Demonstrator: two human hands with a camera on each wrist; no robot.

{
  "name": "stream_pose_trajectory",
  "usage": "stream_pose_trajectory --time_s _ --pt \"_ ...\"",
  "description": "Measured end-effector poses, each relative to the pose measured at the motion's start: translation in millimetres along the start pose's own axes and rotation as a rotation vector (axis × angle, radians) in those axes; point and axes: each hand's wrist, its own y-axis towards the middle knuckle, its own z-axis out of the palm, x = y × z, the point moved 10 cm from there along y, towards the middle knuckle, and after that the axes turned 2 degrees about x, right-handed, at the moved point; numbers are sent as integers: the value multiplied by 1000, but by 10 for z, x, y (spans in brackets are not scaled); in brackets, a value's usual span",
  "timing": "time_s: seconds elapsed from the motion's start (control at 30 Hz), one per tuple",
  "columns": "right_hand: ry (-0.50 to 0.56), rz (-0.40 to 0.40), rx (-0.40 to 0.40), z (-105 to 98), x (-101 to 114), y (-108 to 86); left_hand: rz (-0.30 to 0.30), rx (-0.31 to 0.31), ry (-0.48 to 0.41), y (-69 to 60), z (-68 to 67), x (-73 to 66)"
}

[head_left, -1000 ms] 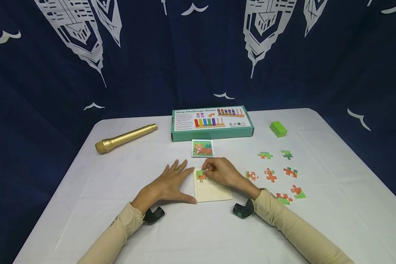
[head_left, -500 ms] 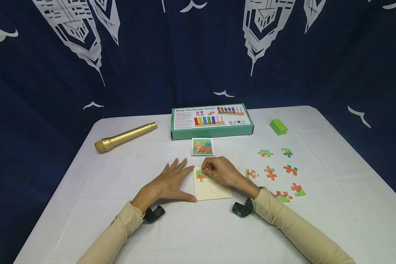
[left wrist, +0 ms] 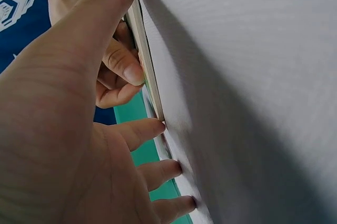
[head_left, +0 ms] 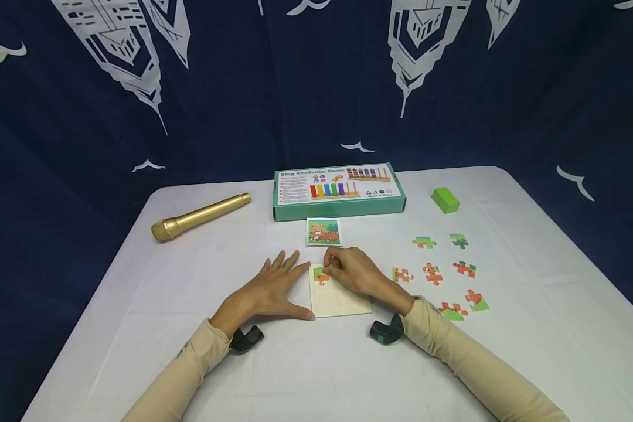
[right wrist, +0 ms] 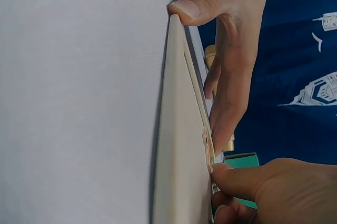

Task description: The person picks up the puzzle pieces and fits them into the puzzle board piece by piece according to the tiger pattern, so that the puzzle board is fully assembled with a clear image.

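A pale square puzzle board (head_left: 343, 302) lies mid-table. In its far left corner sits a jigsaw puzzle piece (head_left: 319, 274), green with an orange part. My right hand (head_left: 357, 271) reaches over the board with curled fingers, thumb and fingertips pinching that piece at its right side; the hand partly covers the corner. Along the board's left edge my left hand (head_left: 271, 292) rests on the table, fingers spread, thumb by the near corner and index finger by the far one. The left wrist view shows the index fingertip (left wrist: 158, 125) touching the board's corner.
Several loose jigsaw pieces (head_left: 432, 274) lie right of the board. Behind it are a small tiger picture card (head_left: 324, 232) and a green game box (head_left: 340, 193). A gold microphone (head_left: 200, 217) lies back left, a green block (head_left: 445, 200) back right.
The head view has tilted slightly, so the table things sit a little higher in frame. Both hands stay in nearly the same places at the board, and the corner piece stays put.
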Motion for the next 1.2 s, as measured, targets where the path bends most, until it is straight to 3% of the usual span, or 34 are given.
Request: stream_pose_trajectory --time_s 0.37,0.57,0.73,0.9,1.07,1.2 --pt "23 13 4 18 -12 24 -5 3 -6 8 -2 34" --pt "-16 29 -2 -37 6 29 -8 5 -7 13 19 45" --pt "-132 60 -66 -347 -61 -24 -11 -1 -10 20 37 47" --pt "-207 95 -62 -763 -360 -138 -4 -3 -25 21 37 20" --pt "-194 147 -35 -1158 -773 -329 5 -16 -26 35 26 4" --pt "-145 195 -19 -1359 -1025 -499 -2 -16 -20 31 16 14"
